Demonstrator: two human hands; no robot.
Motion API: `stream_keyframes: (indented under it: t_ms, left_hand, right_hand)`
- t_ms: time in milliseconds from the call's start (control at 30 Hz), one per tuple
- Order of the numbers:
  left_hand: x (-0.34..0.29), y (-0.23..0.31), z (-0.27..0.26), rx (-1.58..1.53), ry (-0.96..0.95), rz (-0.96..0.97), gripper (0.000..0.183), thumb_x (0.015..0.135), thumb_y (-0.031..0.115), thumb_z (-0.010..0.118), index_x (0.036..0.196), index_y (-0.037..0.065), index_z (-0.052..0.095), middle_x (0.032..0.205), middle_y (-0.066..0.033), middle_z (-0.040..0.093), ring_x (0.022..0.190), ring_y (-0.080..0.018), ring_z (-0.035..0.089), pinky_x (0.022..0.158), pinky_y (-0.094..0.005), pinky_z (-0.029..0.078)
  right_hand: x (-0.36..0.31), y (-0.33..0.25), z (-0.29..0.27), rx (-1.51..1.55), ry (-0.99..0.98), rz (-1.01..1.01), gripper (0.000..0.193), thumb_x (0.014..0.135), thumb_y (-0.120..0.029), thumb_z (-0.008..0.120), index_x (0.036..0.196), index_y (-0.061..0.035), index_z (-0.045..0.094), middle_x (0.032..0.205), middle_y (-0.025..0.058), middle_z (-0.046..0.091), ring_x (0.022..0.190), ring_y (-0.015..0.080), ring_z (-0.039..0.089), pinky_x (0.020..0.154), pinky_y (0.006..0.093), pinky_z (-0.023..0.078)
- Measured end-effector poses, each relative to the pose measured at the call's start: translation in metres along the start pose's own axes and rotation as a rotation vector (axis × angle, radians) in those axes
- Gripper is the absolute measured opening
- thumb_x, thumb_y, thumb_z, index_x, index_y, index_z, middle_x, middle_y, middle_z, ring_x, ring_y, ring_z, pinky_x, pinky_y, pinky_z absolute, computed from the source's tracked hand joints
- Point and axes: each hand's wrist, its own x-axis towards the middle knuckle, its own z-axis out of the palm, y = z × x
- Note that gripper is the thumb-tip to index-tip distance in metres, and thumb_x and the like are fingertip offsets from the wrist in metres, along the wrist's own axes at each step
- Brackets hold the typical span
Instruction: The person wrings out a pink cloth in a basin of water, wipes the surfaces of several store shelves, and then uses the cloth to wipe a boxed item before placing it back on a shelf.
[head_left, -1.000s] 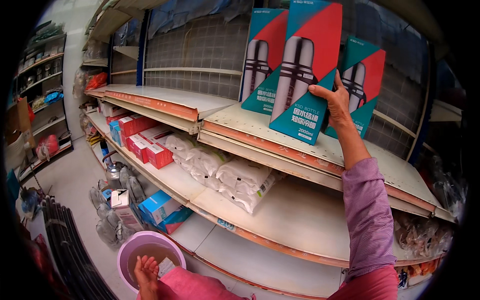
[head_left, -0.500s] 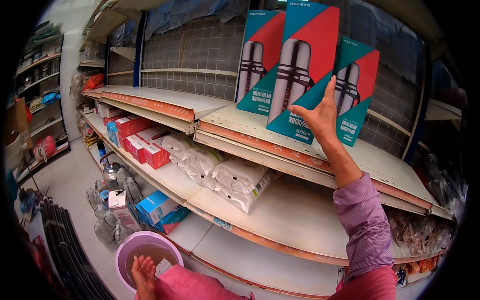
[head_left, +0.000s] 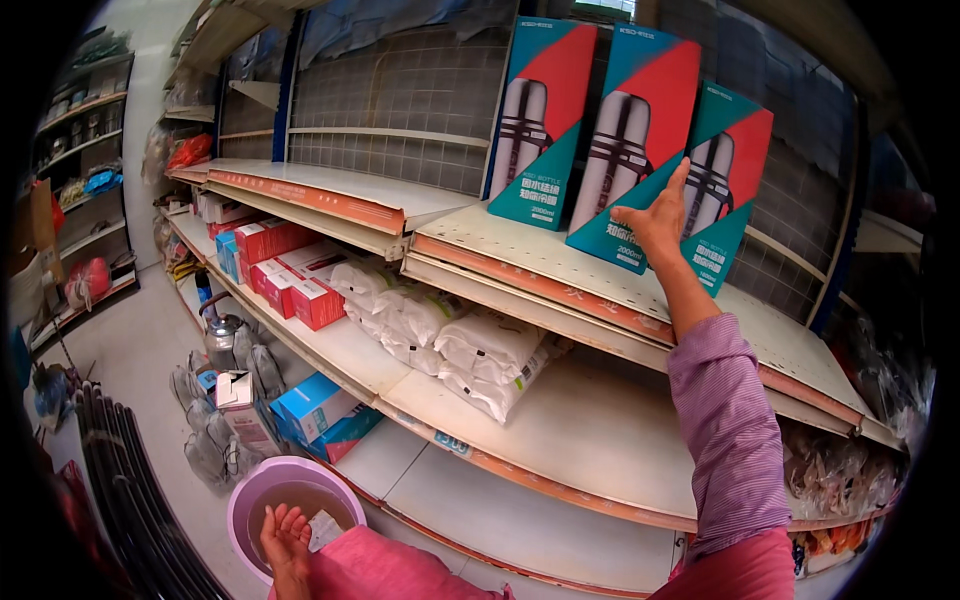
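Three tall teal-and-red vacuum flask boxes stand side by side on the upper shelf (head_left: 476,230): a left box (head_left: 570,75), a middle box (head_left: 655,85) and a shorter right box (head_left: 748,135). My right hand (head_left: 659,222) spans the lower part of the middle box, thumb at the front and fingers toward its right edge. That box leans slightly and seems to rest on the shelf. Low at the left, my left hand (head_left: 287,545) hangs with its fingers loosely curled and apart, holding nothing, above a pink basin (head_left: 240,522) of murky water.
White plastic packs (head_left: 485,350) and red boxes (head_left: 315,303) lie on the shelf below. On the floor stand a metal kettle (head_left: 222,340), blue boxes (head_left: 310,405) and bagged items. A bundle of black rods (head_left: 125,480) lies at the left.
My right hand and the middle box have moved back, and the box now stands more in line with the other two. The view has shifted slightly. My left hand stays low.
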Motion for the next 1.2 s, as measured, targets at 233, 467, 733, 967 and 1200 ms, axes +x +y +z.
stream_keyframes:
  t_ms: [233,467,733,967,1200]
  left_hand:
    - [0.002,-0.001,0.001,-0.01,0.009,-0.006,0.045,0.086,0.049,0.059,0.106,0.009,0.057,0.086,-0.0043,0.065,0.071,-0.0147,0.06,0.065,-0.0283,0.047]
    - [0.008,-0.007,-0.005,0.014,0.008,-0.018,0.047,0.085,0.051,0.059,0.107,0.009,0.056,0.088,-0.0051,0.064,0.073,-0.0154,0.06,0.065,-0.0293,0.047]
    - [0.013,-0.012,-0.009,0.048,0.029,-0.024,0.048,0.084,0.052,0.059,0.107,0.01,0.056,0.088,-0.0043,0.064,0.073,-0.0153,0.06,0.067,-0.0296,0.047]
    - [0.014,-0.007,-0.015,0.051,0.022,-0.003,0.046,0.084,0.052,0.059,0.105,0.011,0.057,0.088,-0.0036,0.064,0.074,-0.0149,0.059,0.068,-0.0291,0.046]
    - [0.009,-0.009,-0.007,0.08,0.022,-0.021,0.047,0.084,0.053,0.06,0.105,0.011,0.057,0.088,-0.0028,0.064,0.077,-0.0148,0.058,0.072,-0.0298,0.045]
  right_hand:
    - [0.017,0.013,0.015,0.077,-0.118,0.073,0.13,0.051,-0.006,0.087,0.146,-0.0074,-0.003,0.135,0.0232,0.037,0.122,0.0356,0.044,0.103,0.0357,0.04]
    - [0.032,0.035,0.041,0.123,-0.135,0.013,0.135,0.049,-0.004,0.087,0.146,-0.0117,-0.007,0.137,0.0232,0.036,0.122,0.0353,0.044,0.104,0.0376,0.039]
    - [0.035,0.044,0.04,0.059,-0.21,-0.022,0.131,0.056,-0.009,0.084,0.144,-0.0033,-0.013,0.132,0.025,0.04,0.117,0.037,0.049,0.1,0.0371,0.042]
    - [0.034,0.024,0.019,-0.038,-0.211,-0.007,0.096,0.066,-0.007,0.074,0.141,0.007,0.016,0.117,0.0253,0.055,0.108,0.0348,0.057,0.094,0.0361,0.045]
    - [0.062,0.067,-0.075,-0.014,0.328,-0.367,0.084,0.07,-0.026,0.077,0.137,0.0037,0.034,0.126,0.0231,0.053,0.114,0.0293,0.055,0.096,0.0331,0.044]
